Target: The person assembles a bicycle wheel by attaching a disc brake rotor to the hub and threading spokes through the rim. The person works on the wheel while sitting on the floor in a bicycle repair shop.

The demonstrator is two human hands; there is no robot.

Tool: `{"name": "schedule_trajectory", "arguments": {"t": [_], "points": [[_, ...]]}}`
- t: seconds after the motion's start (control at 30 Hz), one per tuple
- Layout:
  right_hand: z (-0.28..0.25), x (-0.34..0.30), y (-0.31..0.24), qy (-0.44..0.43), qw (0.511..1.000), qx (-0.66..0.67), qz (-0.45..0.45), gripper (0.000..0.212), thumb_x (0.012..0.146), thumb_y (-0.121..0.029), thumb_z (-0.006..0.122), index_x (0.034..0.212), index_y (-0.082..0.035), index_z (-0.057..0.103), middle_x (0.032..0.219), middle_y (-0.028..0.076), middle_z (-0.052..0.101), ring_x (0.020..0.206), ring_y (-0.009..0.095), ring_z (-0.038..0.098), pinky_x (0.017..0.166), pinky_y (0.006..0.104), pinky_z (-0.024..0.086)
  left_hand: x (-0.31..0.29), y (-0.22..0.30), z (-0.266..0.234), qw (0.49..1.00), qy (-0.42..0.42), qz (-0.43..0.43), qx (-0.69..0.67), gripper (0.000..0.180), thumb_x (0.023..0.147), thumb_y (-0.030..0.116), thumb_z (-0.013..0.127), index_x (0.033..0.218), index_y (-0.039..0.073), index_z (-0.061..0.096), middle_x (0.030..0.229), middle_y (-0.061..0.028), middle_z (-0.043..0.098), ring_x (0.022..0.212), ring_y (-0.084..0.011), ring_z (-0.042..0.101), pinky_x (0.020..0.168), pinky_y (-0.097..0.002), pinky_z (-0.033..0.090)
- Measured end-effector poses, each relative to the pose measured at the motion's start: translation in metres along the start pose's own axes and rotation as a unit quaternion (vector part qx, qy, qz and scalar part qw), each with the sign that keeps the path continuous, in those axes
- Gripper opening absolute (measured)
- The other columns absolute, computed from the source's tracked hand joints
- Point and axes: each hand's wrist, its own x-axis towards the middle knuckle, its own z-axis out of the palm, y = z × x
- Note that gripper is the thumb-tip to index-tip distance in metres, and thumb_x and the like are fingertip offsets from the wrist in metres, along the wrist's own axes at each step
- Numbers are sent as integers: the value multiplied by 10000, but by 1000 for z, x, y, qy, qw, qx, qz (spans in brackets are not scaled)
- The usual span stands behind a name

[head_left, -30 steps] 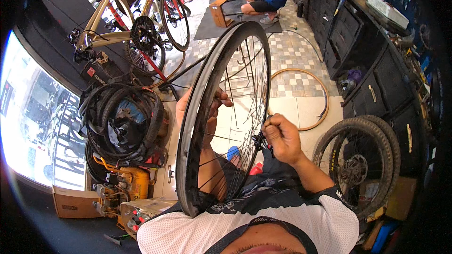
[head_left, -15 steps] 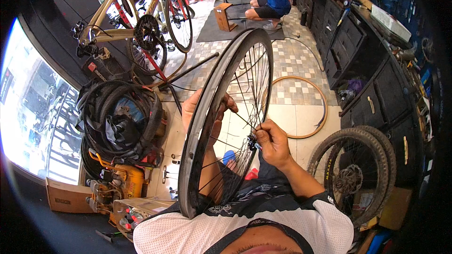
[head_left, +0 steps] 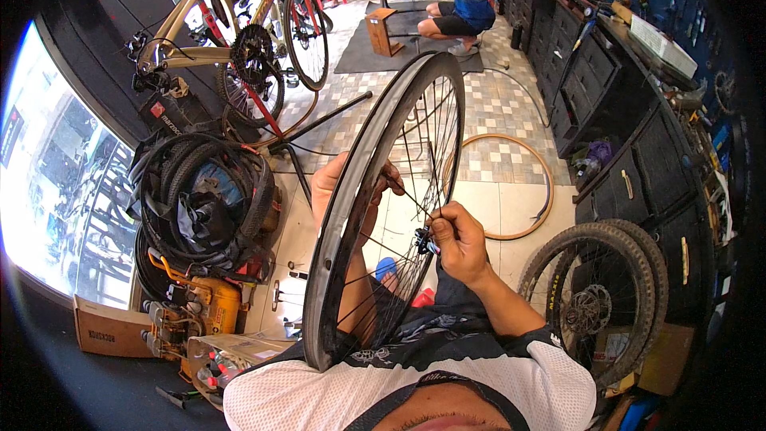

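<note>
A bicycle wheel without a tyre stands on edge before me, its dark deep rim (head_left: pixel 325 271) resting against my shirt. My left hand (head_left: pixel 325 185) reaches around the far side of the rim, which covers part of it. Its fingertips close on a thin black spoke (head_left: pixel 412 198) near the rim. My right hand (head_left: pixel 461 246) pinches the same spoke at its inner end, just above the black hub (head_left: pixel 424 241). The other spokes fan out between hub and rim.
On the right lean two knobbly tyred wheels (head_left: pixel 536 271), below dark drawers (head_left: pixel 586 80). A tan-walled tyre (head_left: pixel 549 183) lies on the floor ahead. To the left are piled tyres (head_left: pixel 259 191) and a yellow compressor (head_left: pixel 223 303). Bicycles (head_left: pixel 254 60) and a crouching person (head_left: pixel 463 0) are farther off.
The view has shifted slightly. Both hands keep their places on the wheel, with my right fingers moving only a little at the spoke near the hub.
</note>
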Motion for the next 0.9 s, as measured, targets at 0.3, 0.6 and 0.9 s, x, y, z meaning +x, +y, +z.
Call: {"name": "schedule_trajectory", "arguments": {"t": [0.3, 0.6, 0.9], "points": [[-2, -2, 2, -2, 999, -1, -35, 170, 1061, -145, 589, 1011, 17, 597, 829, 41, 567, 671, 91, 520, 595, 247, 433, 2, -4, -3, 999, -36, 20, 7, 476, 774, 117, 892, 1158, -66, 678, 973, -219, 719, 938, -308, 713, 761, -432, 594], [4, 0, 2, -1, 998, 52, 40, 175, 1045, -167, 627, 1018, 6, 635, 824, 88, 645, 719, 131, 596, 643, 283, 483, 5, 0, 16, 999, -12, 2, -34, 508, 813, 88, 855, 1216, -119, 627, 962, -232, 697, 878, -313, 703, 742, -441, 585], [11, 3, 9, 12, 998, 65, 8, 182, 1047, -165, 623, 1012, 13, 638, 820, 78, 636, 714, 124, 583, 646, 283, 484, 1, 3, 27, 995, -9, -27, 100, 347, 905, 258, 775, 1107, 34, 603, 1001, -65, 583, 904, -185, 603, 776, -387, 484]]}}
